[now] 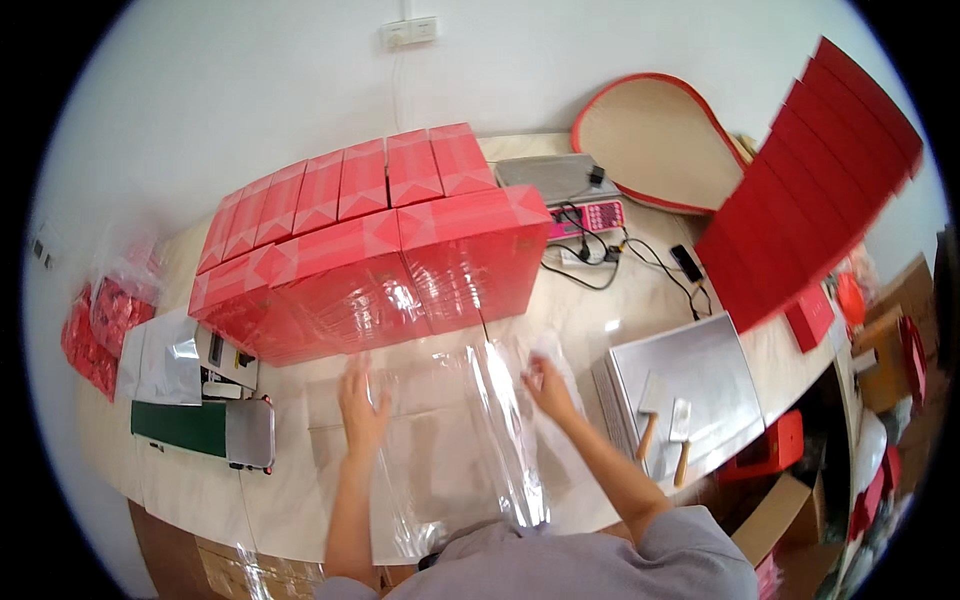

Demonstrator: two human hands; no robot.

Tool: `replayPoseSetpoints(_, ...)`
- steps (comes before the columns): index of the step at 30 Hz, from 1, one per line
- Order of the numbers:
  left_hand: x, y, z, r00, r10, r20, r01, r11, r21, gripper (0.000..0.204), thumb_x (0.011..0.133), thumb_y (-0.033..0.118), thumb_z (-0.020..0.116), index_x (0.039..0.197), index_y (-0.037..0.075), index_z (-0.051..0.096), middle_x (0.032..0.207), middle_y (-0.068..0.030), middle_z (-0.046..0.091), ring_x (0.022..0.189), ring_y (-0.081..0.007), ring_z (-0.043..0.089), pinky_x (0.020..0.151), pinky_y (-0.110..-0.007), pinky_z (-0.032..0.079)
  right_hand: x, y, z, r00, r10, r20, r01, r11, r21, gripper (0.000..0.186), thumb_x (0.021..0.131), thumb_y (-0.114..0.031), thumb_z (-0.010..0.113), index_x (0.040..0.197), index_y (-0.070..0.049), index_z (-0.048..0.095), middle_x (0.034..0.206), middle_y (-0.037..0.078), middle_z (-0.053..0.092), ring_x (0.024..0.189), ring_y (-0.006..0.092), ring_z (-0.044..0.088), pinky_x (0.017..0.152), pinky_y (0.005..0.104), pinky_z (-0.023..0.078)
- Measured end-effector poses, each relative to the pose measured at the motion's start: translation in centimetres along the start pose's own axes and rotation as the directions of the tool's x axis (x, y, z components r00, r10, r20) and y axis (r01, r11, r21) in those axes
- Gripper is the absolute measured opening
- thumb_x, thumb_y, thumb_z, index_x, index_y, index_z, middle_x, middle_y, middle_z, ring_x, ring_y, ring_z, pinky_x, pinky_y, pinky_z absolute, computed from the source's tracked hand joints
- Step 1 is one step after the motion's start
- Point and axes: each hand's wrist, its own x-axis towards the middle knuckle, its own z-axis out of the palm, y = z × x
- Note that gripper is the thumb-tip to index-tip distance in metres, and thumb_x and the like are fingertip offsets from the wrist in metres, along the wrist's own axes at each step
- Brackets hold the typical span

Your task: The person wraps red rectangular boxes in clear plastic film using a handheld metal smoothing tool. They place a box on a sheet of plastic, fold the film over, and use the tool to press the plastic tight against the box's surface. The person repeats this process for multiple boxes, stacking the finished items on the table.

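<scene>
Clear plastic film (440, 455) lies over the table in front of me, its folds shining and its near edge at my body. My left hand (362, 412) rests on the film's left part, fingers stretched forward and thumb apart. At the film's far right, my right hand (550, 390) has its fingers curled in beside a small whitish blur (545, 348). What they hold is too smeared to name. Just beyond both hands stands a block of red boxes (350, 295), wrapped in glossy clear film, with a second row of them behind.
At right, two wooden-handled scrapers (650, 410) lie on a silver metal plate (715, 360). Tall red panels (810, 190) lean beyond it. Cables, a phone (686, 263) and a scale with a pink keypad (600, 216) sit farther back. A green-and-grey device (190, 430) is left.
</scene>
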Motion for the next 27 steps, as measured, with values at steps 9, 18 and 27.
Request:
replayPoseSetpoints(9,-27.1,1.9,1.3,0.830,0.062,0.554,0.133,0.943,-0.304,0.041,0.086,0.020,0.065,0.124,0.004,0.056,0.133,-0.0201,0.050,0.121,-0.0358,0.051,0.101,-0.042,0.042,-32.9,-4.4,-0.3,0.812,0.253,0.526,-0.305,0.952,0.013,0.024,0.095,-0.025,0.053,0.109,-0.008,0.063,0.085,0.012,0.070,0.078,0.0267,0.068,0.070,0.0387,0.053)
replayPoseSetpoints(18,-26.4,7.9,0.2,0.341,0.573,0.745,-0.415,0.803,-0.427,0.038,0.089,0.029,0.062,0.123,0.011,0.059,0.112,-0.0134,0.065,0.103,-0.0338,0.061,0.084,-0.046,0.048,-36.5,-10.5,-4.4,0.905,0.390,0.170,-0.350,0.910,-0.224,0.026,0.092,-0.027,0.053,0.108,-0.006,0.061,0.091,0.016,0.068,0.085,0.0356,0.066,0.073,0.0457,0.053)
replayPoseSetpoints(27,-29.1,17.0,1.0,0.413,0.584,0.699,-0.278,0.812,-0.513,0.034,0.090,0.022,0.063,0.121,0.007,0.060,0.111,-0.0133,0.066,0.101,-0.0300,0.063,0.086,-0.040,0.050,-51.4,-4.8,-6.2,0.682,0.627,0.376,-0.494,0.774,-0.396,0.033,0.090,-0.033,0.053,0.103,-0.003,0.059,0.095,0.022,0.068,0.091,0.0399,0.066,0.077,0.0512,0.052)
